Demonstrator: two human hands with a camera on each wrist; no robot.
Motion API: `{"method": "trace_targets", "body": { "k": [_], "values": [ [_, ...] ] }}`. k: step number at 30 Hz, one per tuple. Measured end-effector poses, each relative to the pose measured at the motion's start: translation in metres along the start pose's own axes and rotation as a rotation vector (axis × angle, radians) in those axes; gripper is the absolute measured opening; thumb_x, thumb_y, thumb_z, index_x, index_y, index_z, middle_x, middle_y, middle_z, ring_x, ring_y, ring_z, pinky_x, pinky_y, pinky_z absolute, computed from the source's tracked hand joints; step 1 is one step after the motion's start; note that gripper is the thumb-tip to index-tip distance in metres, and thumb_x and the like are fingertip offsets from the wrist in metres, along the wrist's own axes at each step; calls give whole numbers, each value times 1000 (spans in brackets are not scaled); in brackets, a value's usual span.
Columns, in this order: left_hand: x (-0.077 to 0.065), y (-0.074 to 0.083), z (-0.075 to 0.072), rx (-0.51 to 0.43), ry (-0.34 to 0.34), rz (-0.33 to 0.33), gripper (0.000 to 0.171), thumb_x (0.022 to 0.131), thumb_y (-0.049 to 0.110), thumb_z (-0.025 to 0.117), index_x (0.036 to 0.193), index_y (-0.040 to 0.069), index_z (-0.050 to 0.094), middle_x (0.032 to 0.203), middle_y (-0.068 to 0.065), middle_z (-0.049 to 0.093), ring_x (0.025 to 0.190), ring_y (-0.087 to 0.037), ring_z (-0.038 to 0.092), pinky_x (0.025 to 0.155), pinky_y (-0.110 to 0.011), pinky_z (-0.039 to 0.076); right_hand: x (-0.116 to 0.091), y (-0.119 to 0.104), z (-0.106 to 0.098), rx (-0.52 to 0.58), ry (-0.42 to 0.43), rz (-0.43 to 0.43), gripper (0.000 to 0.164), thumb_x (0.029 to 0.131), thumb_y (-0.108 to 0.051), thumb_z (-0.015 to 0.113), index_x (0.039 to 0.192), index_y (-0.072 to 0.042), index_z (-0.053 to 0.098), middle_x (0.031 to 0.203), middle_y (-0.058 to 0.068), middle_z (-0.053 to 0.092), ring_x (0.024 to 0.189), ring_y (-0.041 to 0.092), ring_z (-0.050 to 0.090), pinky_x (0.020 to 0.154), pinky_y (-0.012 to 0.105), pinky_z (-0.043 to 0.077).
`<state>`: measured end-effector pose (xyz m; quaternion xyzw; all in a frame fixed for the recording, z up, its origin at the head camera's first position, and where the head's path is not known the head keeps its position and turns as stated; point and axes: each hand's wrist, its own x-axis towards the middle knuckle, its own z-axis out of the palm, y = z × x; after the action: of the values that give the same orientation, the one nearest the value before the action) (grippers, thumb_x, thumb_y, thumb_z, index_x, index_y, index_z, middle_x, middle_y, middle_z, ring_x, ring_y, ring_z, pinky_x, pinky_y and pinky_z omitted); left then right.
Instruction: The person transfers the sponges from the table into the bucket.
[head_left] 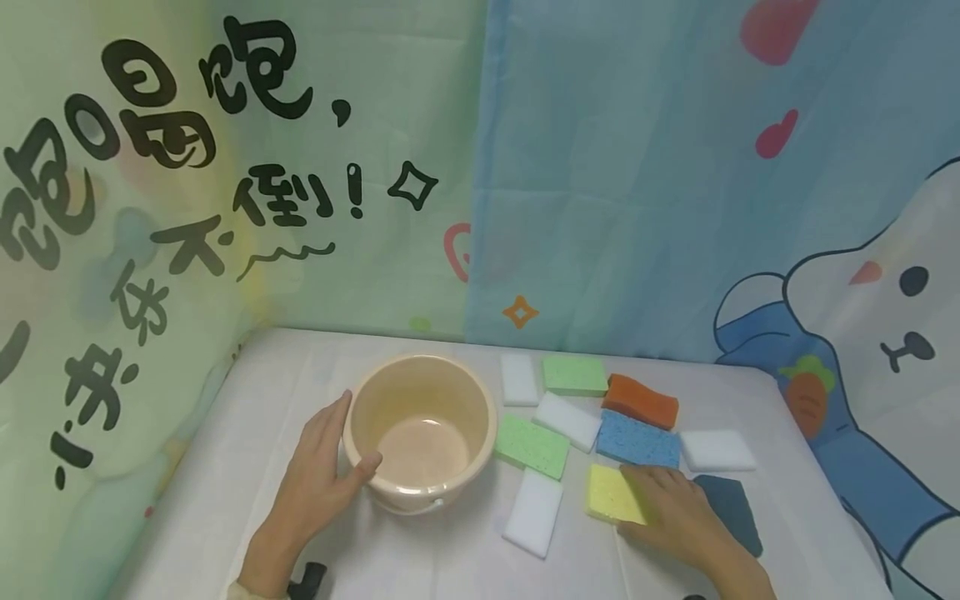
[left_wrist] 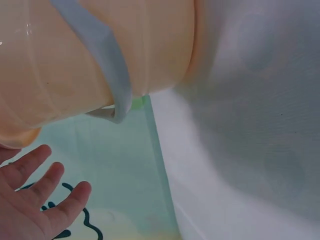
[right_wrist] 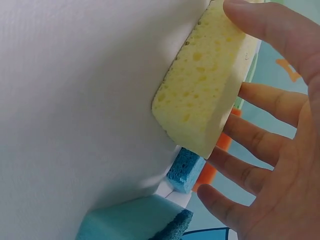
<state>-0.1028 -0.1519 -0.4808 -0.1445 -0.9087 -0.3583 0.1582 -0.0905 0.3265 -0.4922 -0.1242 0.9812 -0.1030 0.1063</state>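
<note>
A beige bucket (head_left: 422, 479) stands upright on the table. My left hand (head_left: 318, 471) is at its left side, thumb at the near rim and fingers along the outside. In the left wrist view several fingers (left_wrist: 46, 192) are spread and fairly straight below the bucket's grey handle (left_wrist: 107, 57). My right hand (head_left: 678, 517) holds a yellow sponge (head_left: 611, 493) by its right part, thumb on the near edge and fingers toward the far edge. The right wrist view shows the thumb against the sponge (right_wrist: 200, 75) and the other fingers fanned out beside it.
Beyond the right hand lie a blue sponge (head_left: 637, 439) and an orange sponge (head_left: 641, 402). A dark blue-grey sponge (head_left: 731, 512) is beside that hand. Green sponges (head_left: 532, 446) and several white sponges (head_left: 534, 512) lie right of the bucket. Printed cloth (head_left: 600, 167) hangs behind the table.
</note>
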Motion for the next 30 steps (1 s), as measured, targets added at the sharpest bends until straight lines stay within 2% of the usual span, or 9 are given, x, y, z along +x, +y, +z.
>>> {"method": "trace_targets", "body": {
  "k": [10, 19, 25, 30],
  "values": [
    [-1, 0, -1, 9, 6, 11, 85, 93, 40, 67, 158, 5, 26, 151, -20, 43, 137, -39, 39, 107, -59, 35, 0, -2, -3, -4, -34, 13, 81, 79, -55, 79, 137, -3, 57, 126, 19, 59, 117, 44, 52, 89, 67, 42],
    [-2, -2, 2, 22, 14, 24, 85, 93, 42, 66, 158, 6, 26, 150, -19, 43, 137, -39, 39, 107, -59, 35, 2, -7, -12, 4, -76, 74, 86, 79, -62, 75, 139, -4, 55, 128, 20, 58, 119, 46, 50, 95, 70, 37],
    [0, -2, 1, 42, 22, 49, 85, 93, 43, 66, 158, 5, 27, 150, -20, 44, 137, -38, 40, 108, -58, 35, 1, -14, -20, -24, -44, 40, 82, 79, -59, 77, 138, -6, 55, 127, 18, 58, 118, 44, 52, 96, 69, 37],
    [1, -2, 1, 56, 31, 72, 83, 94, 44, 64, 157, 4, 28, 149, -20, 45, 136, -38, 40, 108, -58, 35, -2, -23, -28, -47, 26, -24, 75, 79, -51, 80, 137, -9, 56, 123, 11, 61, 114, 38, 55, 95, 66, 40]
  ]
}}
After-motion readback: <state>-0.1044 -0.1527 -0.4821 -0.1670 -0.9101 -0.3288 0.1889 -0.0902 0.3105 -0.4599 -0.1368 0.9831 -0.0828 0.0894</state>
